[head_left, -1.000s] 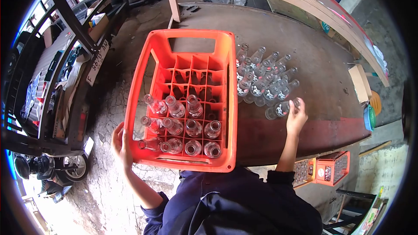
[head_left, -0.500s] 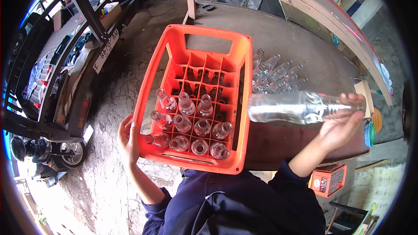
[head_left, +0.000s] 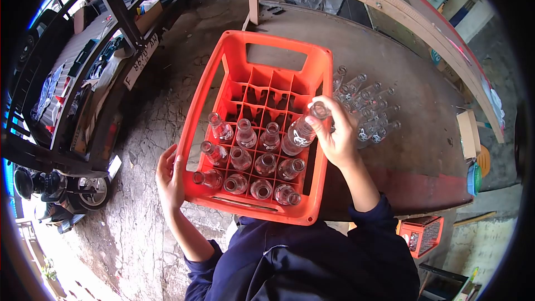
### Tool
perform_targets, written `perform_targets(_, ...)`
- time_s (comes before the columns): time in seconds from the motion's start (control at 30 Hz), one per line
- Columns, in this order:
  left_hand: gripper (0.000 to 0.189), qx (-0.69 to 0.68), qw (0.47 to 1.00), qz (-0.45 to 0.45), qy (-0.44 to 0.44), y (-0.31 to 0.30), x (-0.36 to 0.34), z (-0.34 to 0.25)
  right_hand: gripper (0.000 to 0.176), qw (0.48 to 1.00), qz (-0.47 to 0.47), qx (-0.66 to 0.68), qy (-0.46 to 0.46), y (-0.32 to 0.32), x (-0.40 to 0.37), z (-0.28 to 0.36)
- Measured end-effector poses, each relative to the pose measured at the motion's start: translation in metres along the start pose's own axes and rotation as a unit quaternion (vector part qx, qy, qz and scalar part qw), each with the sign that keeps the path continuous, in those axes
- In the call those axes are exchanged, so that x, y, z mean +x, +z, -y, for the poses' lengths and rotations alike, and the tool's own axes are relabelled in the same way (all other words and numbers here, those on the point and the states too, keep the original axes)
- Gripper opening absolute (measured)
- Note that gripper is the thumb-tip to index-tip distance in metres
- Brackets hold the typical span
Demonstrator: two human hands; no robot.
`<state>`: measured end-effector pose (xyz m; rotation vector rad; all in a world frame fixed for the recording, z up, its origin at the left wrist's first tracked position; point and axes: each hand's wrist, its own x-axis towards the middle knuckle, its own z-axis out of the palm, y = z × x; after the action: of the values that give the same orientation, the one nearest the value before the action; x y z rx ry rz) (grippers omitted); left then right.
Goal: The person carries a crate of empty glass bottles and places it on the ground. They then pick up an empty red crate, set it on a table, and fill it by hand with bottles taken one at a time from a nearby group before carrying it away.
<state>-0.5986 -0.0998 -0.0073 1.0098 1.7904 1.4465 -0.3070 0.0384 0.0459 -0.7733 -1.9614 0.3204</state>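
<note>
A red crate (head_left: 273, 210) with a grid of compartments stands in front of me, and several clear glass bottles (head_left: 240, 158) fill its nearer rows. The farther compartments hold no bottles. My right hand (head_left: 337, 136) grips the neck of a clear bottle (head_left: 299, 135), whose lower part is in a compartment at the right end of the third row from me. My left hand (head_left: 170, 176) is wrapped round the crate's left rim near its front corner. More clear bottles (head_left: 370, 103) stand together to the right of the crate.
A wooden beam frame (head_left: 418, 19) arches over the far side. At the left is a dark metal vehicle frame (head_left: 103, 8) with a number plate (head_left: 139, 62). Another red crate (head_left: 422, 234) sits at the lower right, near a green basket (head_left: 473, 178).
My right hand has swung left from the far right, and its bottle has turned from lying sideways to upright, entering the crate. My left hand still holds the rim.
</note>
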Motion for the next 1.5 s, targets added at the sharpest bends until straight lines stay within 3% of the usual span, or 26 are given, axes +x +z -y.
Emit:
perform_targets(0.2, 0.035, -0.006, 1.0, 0.003, 0.002, 0.001, 0.001, 0.001, 0.032, 0.997, 0.079, -0.023, 0.014, 0.005, -0.005, -0.007)
perform_targets(0.33, 0.033, 0.0, 1.0, 0.001, 0.005, 0.0, 0.001, 0.002, 0.033, 0.982, 0.166, -0.052, 0.073, 0.009, -0.012, -0.015)
perform_targets(0.4, 0.033, 0.004, 1.0, 0.003, 0.011, 0.0, 0.002, 0.003, 0.029, 0.967, 0.223, -0.122, 0.023, 0.007, -0.011, -0.018)
perform_targets(0.63, 0.031, 0.001, 0.999, 0.006, 0.032, 0.0, 0.003, 0.006, 0.029, 0.899, 0.369, -0.205, 0.119, 0.007, -0.01, -0.013)
perform_targets(0.77, 0.031, 0.002, 0.999, 0.003, 0.037, -0.001, 0.002, 0.008, 0.023, 0.988, 0.137, -0.07, 0.032, -0.003, -0.007, -0.012)
perform_targets(0.87, 0.031, -0.003, 1.0, 0.006, 0.029, -0.002, 0.002, 0.008, 0.019, 0.986, -0.091, -0.078, 0.114, -0.025, -0.01, -0.028)
perform_targets(0.93, 0.031, -0.002, 0.999, 0.006, 0.033, -0.001, 0.003, 0.007, 0.021, 0.958, -0.126, -0.179, 0.185, -0.04, -0.018, -0.042)
perform_targets(1.07, 0.03, 0.03, 0.999, -0.001, 0.041, 0.001, 0.001, 0.0, 0.036, 0.938, -0.004, -0.24, 0.25, -0.033, -0.043, -0.084)
perform_targets(1.2, 0.03, 0.022, 0.999, -0.006, 0.036, 0.001, 0.001, 0.002, 0.04, 0.93, 0.023, -0.263, 0.256, -0.018, -0.049, -0.1)
perform_targets(1.33, 0.03, 0.013, 1.0, -0.011, 0.005, 0.001, 0.0, 0.001, 0.035, 0.926, 0.017, -0.228, 0.3, -0.014, -0.057, -0.099)
perform_targets(1.4, 0.031, 0.029, 1.0, -0.01, 0.005, -0.001, 0.0, 0.001, 0.034, 0.944, -0.001, -0.233, 0.234, -0.02, -0.064, -0.096)
perform_targets(1.5, 0.034, 0.002, 1.0, -0.006, 0.025, 0.001, 0.001, 0.003, 0.032, 0.943, -0.042, -0.245, 0.222, -0.033, -0.065, -0.085)
